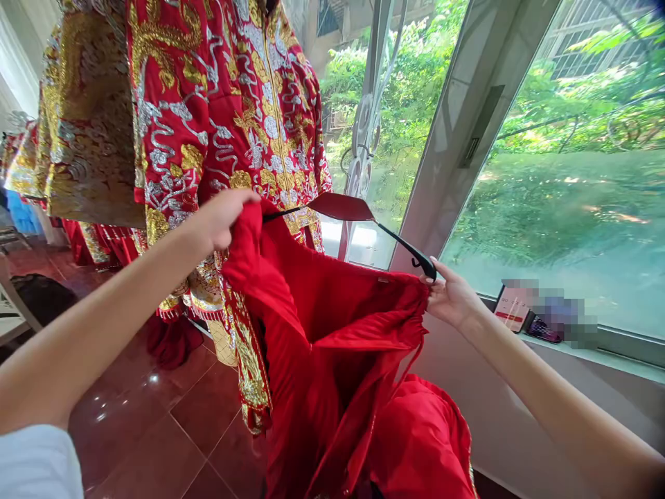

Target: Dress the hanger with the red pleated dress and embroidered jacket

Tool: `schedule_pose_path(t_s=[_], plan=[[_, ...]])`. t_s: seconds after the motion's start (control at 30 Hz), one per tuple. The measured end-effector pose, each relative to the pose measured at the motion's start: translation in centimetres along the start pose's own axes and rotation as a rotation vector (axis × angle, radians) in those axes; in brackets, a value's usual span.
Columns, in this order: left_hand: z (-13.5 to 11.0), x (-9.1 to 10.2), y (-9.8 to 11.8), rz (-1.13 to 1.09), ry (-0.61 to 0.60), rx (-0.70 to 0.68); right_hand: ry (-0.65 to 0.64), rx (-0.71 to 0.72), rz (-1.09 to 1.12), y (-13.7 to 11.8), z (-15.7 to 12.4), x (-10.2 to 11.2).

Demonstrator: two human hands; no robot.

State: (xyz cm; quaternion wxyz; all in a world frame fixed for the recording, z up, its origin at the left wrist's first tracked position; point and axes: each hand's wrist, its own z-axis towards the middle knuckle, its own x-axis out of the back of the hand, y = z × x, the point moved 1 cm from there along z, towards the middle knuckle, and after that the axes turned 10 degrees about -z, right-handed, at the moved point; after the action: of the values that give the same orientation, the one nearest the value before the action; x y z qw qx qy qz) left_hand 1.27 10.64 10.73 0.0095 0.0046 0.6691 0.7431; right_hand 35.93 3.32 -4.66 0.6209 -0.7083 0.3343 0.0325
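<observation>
A red skirt (312, 360) with gold embroidery along an edge hangs in front of me, its waist spread wide between my hands. My left hand (221, 218) grips the skirt's waistband at the left, fingers closed over the red cloth. At the other side my right hand (451, 291) pinches the black end of a clothes hanger (405, 248) together with the waistband corner. The hanger spans the top of the skirt, with a dark red piece (341, 206) at its middle. Its left end is hidden behind the cloth near my left hand.
Red jackets (260, 118) with gold and silver embroidery hang behind the skirt and to the left. A window (561, 208) fills the right side; small items, including a pink card (512, 308), stand on its sill. Tiled floor (150, 430) and a chair (13, 305) show at left.
</observation>
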Motion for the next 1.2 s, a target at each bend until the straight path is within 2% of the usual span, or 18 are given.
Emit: schedule_pose_path(t_s=[0.13,0.17,0.23,0.27,0.3,0.33,0.4,0.43,0.47,0.53,0.6,0.67,0.77,0.9,1.03,1.1,1.2], plan=[[-1.8,-0.4,-4.7,0.349,-0.192,-0.027,0.011,-0.006,-0.034,-0.9,0.0,-0.2],[-2.0,-0.6,-5.4,0.469,-0.262,-0.002,0.000,-0.012,-0.051,-1.0,0.1,-0.2],[-2.2,-1.6,-6.2,0.740,-0.476,0.026,-0.032,-0.022,-0.088,-1.0,0.0,-0.2],[-2.3,-2.6,-6.1,0.865,-0.576,-0.044,-0.047,-0.021,-0.105,-0.9,0.0,-0.1],[-2.4,-4.0,-5.9,0.954,-0.631,-0.180,-0.057,-0.015,-0.119,-0.7,0.0,-0.1],[-2.5,-5.6,-5.4,1.005,-0.625,-0.375,-0.055,-0.006,-0.131,-0.6,-0.1,0.0],[-2.3,-9.3,-4.3,0.992,-0.445,-0.812,-0.043,0.012,-0.142,-0.4,-0.1,0.1],[-2.0,-11.3,-3.8,0.968,-0.362,-0.959,-0.047,0.017,-0.142,-0.4,-0.1,0.1],[-1.4,-13.1,-3.5,0.948,-0.303,-1.060,-0.056,0.020,-0.139,-0.4,-0.1,0.2],[0.3,-16.2,-3.4,0.938,-0.256,-1.178,-0.080,0.020,-0.139,-0.6,0.0,0.4],[2.1,-18.1,-3.7,0.962,-0.239,-1.220,-0.097,0.014,-0.172,-1.0,0.0,0.8],[3.4,-19.0,-4.1,0.981,-0.224,-1.225,-0.130,0.024,-0.223,-1.5,0.0,1.3],[3.9,-19.3,-4.3,0.957,-0.195,-1.221,-0.198,0.064,-0.289,-2.5,-0.4,2.1],[3.3,-19.2,-4.1,0.874,-0.195,-1.203,-0.287,0.170,-0.371,-3.9,-1.2,3.3],[3.2,-19.4,-4.1,0.824,-0.218,-1.182,-0.363,0.249,-0.619,-4.6,-1.8,4.2],[3.3,-19.3,-4.2,0.825,-0.235,-1.190,-0.254,0.268,-0.745,-4.7,-1.6,4.3],[3.5,-19.0,-4.3,0.851,-0.277,-1.215,0.027,0.268,-0.803,-4.9,-0.8,4.1]])
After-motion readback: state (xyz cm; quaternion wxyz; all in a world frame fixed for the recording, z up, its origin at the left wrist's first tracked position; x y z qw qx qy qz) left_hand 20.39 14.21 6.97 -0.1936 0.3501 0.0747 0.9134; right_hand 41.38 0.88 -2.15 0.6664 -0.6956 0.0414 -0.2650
